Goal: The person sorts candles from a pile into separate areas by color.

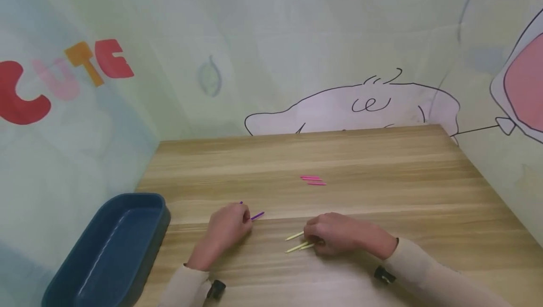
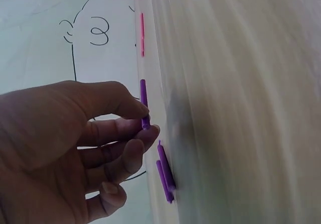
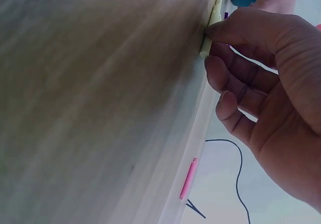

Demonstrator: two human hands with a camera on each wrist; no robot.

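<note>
My left hand (image 1: 229,228) pinches a thin purple candle (image 2: 143,94) between thumb and index finger, its other fingers loosely bent. Two more purple candles (image 2: 166,171) lie side by side on the tabletop, below that hand in the left wrist view. To the right, my right hand (image 1: 339,234) is low over several pale yellow candles (image 1: 294,249), which point left from under its fingers. In the right wrist view its thumb and index finger hold a yellow candle (image 3: 204,48) at the table surface. The fingers partly hide the yellow group.
Three pink candles (image 1: 313,179) lie in a small group farther back on the wooden table (image 1: 382,156). A deep blue tray (image 1: 163,203) stands at the left side. Printed cloth walls (image 1: 191,38) enclose the table at the back and sides.
</note>
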